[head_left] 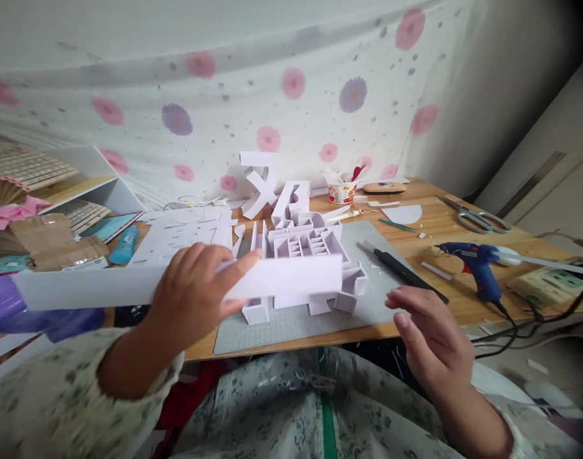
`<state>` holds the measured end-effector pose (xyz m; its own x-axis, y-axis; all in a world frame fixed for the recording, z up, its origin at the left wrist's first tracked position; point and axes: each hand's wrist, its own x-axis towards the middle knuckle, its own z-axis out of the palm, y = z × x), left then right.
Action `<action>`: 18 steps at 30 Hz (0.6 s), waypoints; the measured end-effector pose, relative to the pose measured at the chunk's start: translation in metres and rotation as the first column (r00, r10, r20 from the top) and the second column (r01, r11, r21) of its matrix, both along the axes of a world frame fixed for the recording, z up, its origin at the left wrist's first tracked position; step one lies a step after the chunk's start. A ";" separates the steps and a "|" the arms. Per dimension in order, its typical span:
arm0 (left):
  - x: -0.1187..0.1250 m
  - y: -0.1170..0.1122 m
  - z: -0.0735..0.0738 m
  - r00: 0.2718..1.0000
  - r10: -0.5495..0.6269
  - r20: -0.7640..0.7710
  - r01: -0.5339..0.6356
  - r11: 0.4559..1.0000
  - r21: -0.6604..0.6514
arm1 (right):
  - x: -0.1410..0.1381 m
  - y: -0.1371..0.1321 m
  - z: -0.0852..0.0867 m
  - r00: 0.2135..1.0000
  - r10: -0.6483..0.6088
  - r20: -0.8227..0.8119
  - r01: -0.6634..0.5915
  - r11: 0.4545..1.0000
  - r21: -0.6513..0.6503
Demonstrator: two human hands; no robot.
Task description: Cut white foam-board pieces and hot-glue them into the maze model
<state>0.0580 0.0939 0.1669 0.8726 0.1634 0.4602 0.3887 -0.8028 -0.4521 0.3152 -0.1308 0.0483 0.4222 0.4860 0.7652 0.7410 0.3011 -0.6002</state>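
Note:
My left hand (195, 293) pinches a long white strip of foam board or card (291, 275), holding it level across the view; its left part runs behind my wrist. Behind the strip, a white built-up character with walled strokes (310, 242) lies on the grey cutting mat (243, 338), partly hidden by the strip. My right hand (432, 335) hovers over the mat's front right corner, fingers apart and holding nothing. Near it lies a black-handled craft knife (401, 271). Two more white cut-out characters (260, 185) stand and lean at the back.
A blue glue gun (480, 261) with a cord stands at the right, near scissors (477, 217). A patterned tub (341, 189) and an orange case (384, 187) sit at the back. On the left are slotted white sheets (181, 233), a blue bottle (125, 245) and a shelf (95, 185).

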 end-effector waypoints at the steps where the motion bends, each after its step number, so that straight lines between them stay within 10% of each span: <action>1: -0.007 -0.016 -0.006 1.000 -0.025 0.007 0.026 0.999 -0.025 | -0.005 -0.002 0.004 0.998 0.056 -0.001 -0.056 0.998 -0.037; 10: -0.031 -0.109 -0.078 0.997 0.053 0.063 -0.029 0.944 -0.328 | -0.032 -0.015 -0.005 0.926 0.312 -0.211 -0.369 0.861 -0.350; 18: -0.038 -0.110 -0.069 0.990 0.017 -0.139 -0.090 0.836 -0.542 | -0.023 -0.021 -0.019 0.861 0.338 -0.380 -0.465 0.826 -0.320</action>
